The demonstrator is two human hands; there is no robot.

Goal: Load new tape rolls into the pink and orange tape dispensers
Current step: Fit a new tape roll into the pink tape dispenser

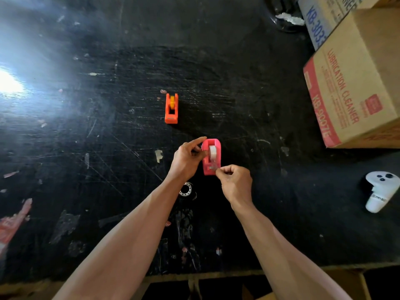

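Evidently threading is in hand: the left hand [186,159] pinches the left wall of the pink tape dispenser [217,148], its roll [213,151] seated, while the right hand [233,180] pinches the tape end [213,167] in its fingers [219,171] at the cutter. Next, the end likely wants pressing onto the blade. Bare worktop [86,148] lies left of the pink dispenser, the orange tape dispenser [171,109] beyond-left, and the cardboard boxes [357,83] well right.

One pink dispenser [217,151], one orange dispenser [171,118], two boxes [359,79] [322,16], one controller [377,191], two hands [186,161] [234,181].

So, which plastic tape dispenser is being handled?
The pink plastic tape dispenser, between the left hand and right hand; the orange plastic dispenser sits untouched.
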